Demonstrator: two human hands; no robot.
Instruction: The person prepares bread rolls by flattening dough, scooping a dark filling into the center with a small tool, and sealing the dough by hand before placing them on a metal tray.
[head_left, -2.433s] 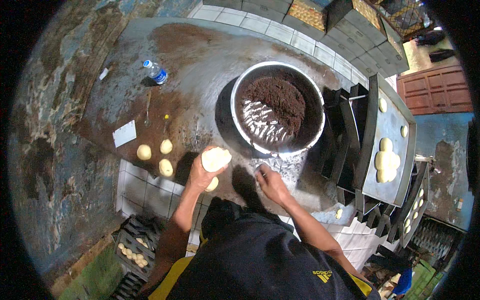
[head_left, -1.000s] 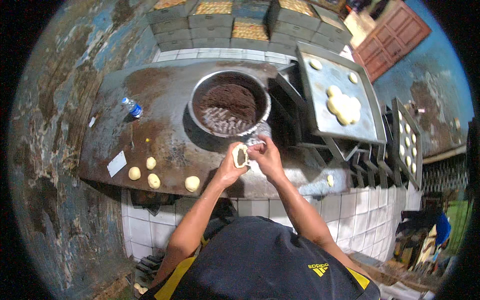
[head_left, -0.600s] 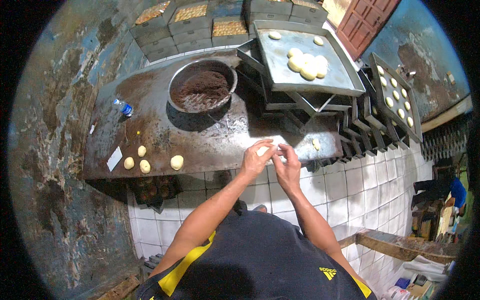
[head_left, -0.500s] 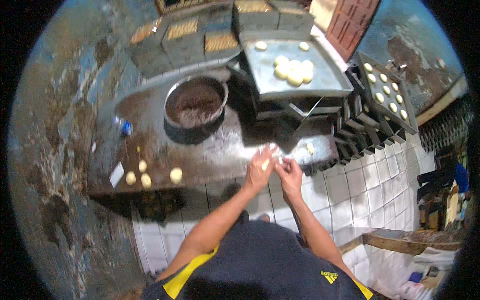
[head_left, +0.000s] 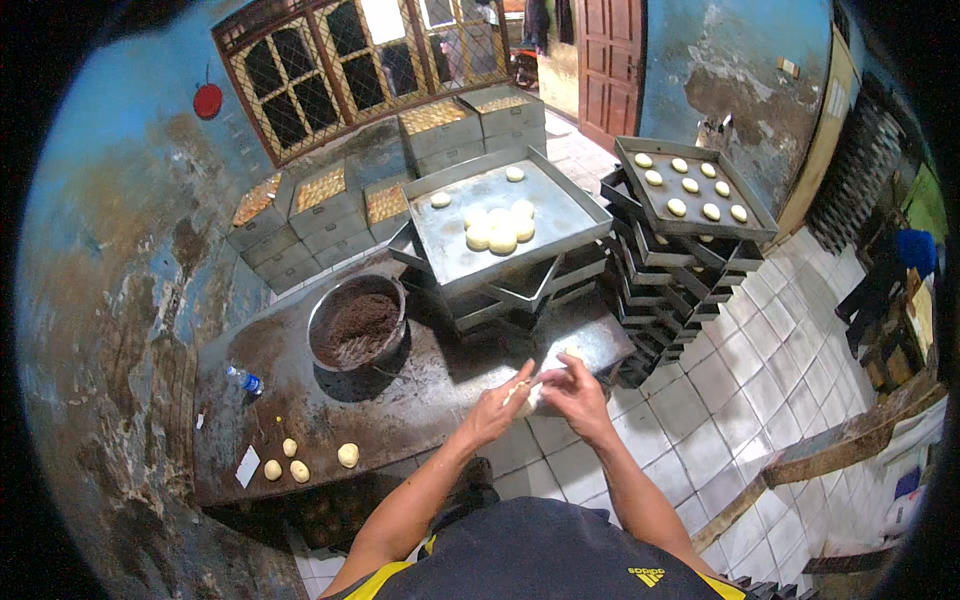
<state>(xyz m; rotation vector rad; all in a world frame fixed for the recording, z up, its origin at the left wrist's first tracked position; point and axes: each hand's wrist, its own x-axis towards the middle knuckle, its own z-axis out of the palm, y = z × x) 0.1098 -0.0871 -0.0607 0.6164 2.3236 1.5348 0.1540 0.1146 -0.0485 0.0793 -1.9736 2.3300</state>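
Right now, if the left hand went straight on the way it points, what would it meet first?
Probably the stack of metal trays ahead of the left hand; but depth is unclear, and if it slopes down, the tabletop comes first.

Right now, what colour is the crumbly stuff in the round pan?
Dark brown: the crumbly stuff shows best in the head view.

The bare left hand (head_left: 488,412) and bare right hand (head_left: 580,402) are concealing most of the pale dough piece (head_left: 516,394). The nearer grey rectangular metal tray (head_left: 558,215) is largely masking the metal trays beneath (head_left: 545,288). The lower edge is cropping the black-and-yellow shirt (head_left: 520,550).
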